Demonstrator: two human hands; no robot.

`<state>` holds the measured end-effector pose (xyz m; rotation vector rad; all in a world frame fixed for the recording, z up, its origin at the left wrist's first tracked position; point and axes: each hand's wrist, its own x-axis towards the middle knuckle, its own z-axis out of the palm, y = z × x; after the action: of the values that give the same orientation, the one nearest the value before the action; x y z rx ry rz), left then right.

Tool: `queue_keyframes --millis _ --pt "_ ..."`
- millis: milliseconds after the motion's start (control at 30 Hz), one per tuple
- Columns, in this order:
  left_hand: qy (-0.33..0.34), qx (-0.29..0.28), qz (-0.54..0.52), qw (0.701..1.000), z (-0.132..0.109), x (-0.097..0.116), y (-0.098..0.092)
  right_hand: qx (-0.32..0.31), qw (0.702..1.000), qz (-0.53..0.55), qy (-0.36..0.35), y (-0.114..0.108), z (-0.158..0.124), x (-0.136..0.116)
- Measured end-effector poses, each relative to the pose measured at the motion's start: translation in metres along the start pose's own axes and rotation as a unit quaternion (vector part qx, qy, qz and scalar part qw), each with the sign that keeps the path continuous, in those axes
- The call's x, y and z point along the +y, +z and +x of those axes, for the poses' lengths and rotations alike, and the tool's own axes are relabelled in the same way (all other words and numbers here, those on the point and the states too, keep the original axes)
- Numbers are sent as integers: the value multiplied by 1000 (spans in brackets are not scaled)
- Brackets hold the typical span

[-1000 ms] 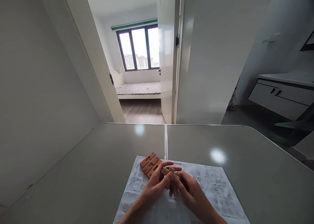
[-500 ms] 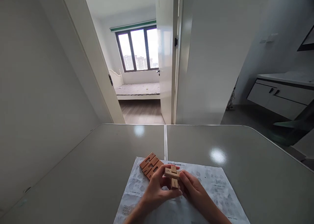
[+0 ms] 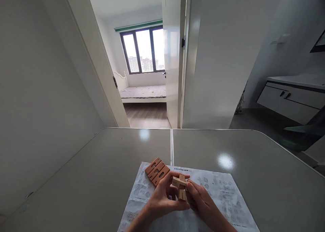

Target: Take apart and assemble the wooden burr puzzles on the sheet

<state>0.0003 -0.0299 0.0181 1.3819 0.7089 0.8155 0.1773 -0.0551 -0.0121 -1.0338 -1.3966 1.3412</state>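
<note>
Both my hands hold a small wooden puzzle cross (image 3: pixel 179 186) made of interlocked notched bars, just above a printed instruction sheet (image 3: pixel 223 194). My left hand (image 3: pixel 162 198) pinches it from the left with thumb and fingers closed on it. My right hand (image 3: pixel 203 203) grips it from the right, fingers closed. Several loose notched wooden bars (image 3: pixel 157 171) lie side by side on the sheet's far left corner, just beyond my left fingers.
The sheet lies on a grey folding table (image 3: pixel 101 177) with a centre seam. Beyond the table stands an open white door (image 3: pixel 172 62) onto a room with a window. A white cabinet (image 3: pixel 291 96) stands at the right.
The hands lifted the joined pieces off the sheet and turned them; the cross now stands more upright, with a bar pointing down between my hands. The loose bars stayed put.
</note>
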Motion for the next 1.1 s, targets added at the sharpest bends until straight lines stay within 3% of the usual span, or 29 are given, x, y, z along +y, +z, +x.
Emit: queue_keyframes --millis 133,367,833,1100 --pt "-3 9 48 999 -1 1 4 8 995 69 69 -1 2 6" --pt "28 16 90 995 -2 0 12 -40 960 255 109 -7 5 17" --pt "63 35 135 988 -3 -9 18 -161 885 408 158 -18 10 62" --pt "82 53 202 974 -3 -9 22 -270 805 492 192 -27 14 54"
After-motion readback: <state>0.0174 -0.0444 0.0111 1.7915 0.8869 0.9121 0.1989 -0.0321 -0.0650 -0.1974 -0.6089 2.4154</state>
